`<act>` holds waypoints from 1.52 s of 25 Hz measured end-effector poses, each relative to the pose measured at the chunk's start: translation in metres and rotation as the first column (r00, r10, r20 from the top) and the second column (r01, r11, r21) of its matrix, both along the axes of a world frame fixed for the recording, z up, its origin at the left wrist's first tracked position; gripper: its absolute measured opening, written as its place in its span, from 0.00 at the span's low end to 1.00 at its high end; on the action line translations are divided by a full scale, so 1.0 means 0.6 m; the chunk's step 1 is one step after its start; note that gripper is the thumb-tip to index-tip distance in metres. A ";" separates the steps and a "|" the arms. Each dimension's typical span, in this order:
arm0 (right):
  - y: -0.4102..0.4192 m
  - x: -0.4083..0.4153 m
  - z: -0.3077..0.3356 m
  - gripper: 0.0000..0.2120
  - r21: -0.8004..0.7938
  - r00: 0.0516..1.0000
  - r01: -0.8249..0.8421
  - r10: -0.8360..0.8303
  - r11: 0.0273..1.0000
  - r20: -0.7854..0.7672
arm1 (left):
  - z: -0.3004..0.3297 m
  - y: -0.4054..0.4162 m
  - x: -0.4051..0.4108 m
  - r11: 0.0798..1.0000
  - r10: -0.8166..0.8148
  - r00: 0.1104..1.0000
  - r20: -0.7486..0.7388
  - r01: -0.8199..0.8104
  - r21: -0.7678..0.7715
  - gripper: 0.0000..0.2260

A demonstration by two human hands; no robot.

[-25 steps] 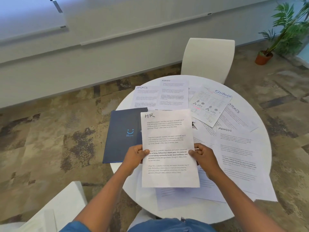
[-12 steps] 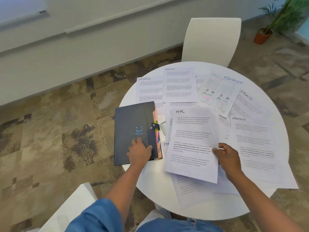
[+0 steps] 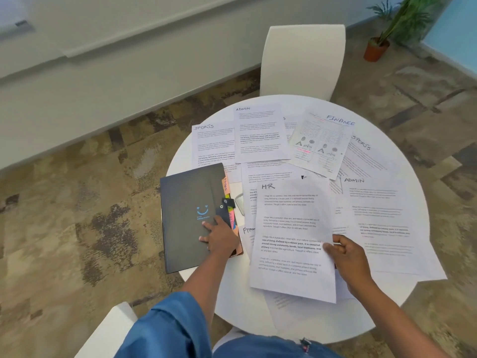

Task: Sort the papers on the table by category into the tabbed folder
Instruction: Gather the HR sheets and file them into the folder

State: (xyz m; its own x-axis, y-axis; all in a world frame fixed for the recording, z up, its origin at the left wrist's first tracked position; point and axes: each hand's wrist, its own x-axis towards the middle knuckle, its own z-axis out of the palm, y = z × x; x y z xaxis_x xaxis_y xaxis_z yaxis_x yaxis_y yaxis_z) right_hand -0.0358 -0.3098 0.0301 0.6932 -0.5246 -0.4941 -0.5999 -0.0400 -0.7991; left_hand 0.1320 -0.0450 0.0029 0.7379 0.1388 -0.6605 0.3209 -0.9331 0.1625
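Note:
A dark tabbed folder (image 3: 191, 215) lies closed at the left edge of the round white table (image 3: 387, 301), coloured tabs sticking out along its right side. My left hand (image 3: 219, 239) rests flat on the folder's cover near the snap strap, fingers spread. My right hand (image 3: 347, 257) pinches the right edge of a sheet headed HR (image 3: 289, 239), held just above other papers. Sheets headed SPORTS (image 3: 211, 143), ADMIN (image 3: 260, 133), FINANCE (image 3: 320, 143), a second SPORTS (image 3: 369, 156) and a second ADMIN (image 3: 382, 218) lie spread over the table.
A white chair (image 3: 302, 58) stands behind the table. Another white seat (image 3: 108, 332) is at the lower left by my knee. A potted plant (image 3: 379, 45) stands on the patterned carpet at the far right. A wall runs along the back left.
My left hand let go of the HR sheet and moved left onto the folder. My right hand alone now holds the sheet, shifted right and lower over the papers.

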 end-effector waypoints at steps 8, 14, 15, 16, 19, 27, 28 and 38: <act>-0.015 0.029 -0.004 0.05 0.026 0.999 0.018 -0.018 1.000 0.027 | 0.020 0.006 0.003 0.992 -0.109 0.988 0.108 0.115 -0.045 0.40; -0.022 0.043 -0.018 0.05 0.053 1.000 0.000 -0.002 0.999 0.026 | 0.062 0.018 -0.014 0.970 -0.242 0.955 0.174 0.234 0.063 0.19; -0.020 0.044 -0.018 0.05 0.068 0.999 -0.003 0.001 0.998 0.034 | 0.067 0.022 -0.018 0.973 -0.228 0.955 0.191 0.215 0.086 0.15; -0.018 0.045 -0.018 0.05 0.079 0.999 -0.004 0.001 0.997 0.040 | 0.071 0.024 -0.022 0.978 -0.201 0.955 0.217 0.181 0.106 0.12; -0.014 0.046 -0.013 0.04 0.073 0.999 0.001 -0.005 0.997 0.052 | 0.077 0.031 -0.033 0.990 -0.103 0.939 0.329 0.065 0.125 0.11; -0.010 0.038 -0.008 0.05 0.070 0.999 -0.001 -0.003 0.998 0.054 | 0.081 0.042 -0.064 0.975 -0.136 0.888 0.440 0.041 0.218 0.29; -0.009 0.038 -0.007 0.05 0.070 0.998 0.000 -0.004 0.998 0.056 | 0.077 0.044 -0.065 0.973 -0.144 0.885 0.443 0.045 0.226 0.27; 0.002 0.042 -0.005 0.04 0.067 0.998 -0.028 0.024 0.997 0.055 | 0.089 0.061 -0.065 0.945 -0.305 0.852 0.424 0.215 0.248 0.36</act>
State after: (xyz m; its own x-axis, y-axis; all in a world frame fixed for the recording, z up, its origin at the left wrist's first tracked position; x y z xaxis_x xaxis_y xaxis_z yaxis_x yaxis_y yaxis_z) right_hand -0.0104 -0.3086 0.0273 0.7327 -0.4727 -0.4896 -0.5553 0.0006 -0.8316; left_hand 0.0931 -0.0085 0.0562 0.9736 -0.0147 -0.2276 -0.0043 -0.9989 0.0460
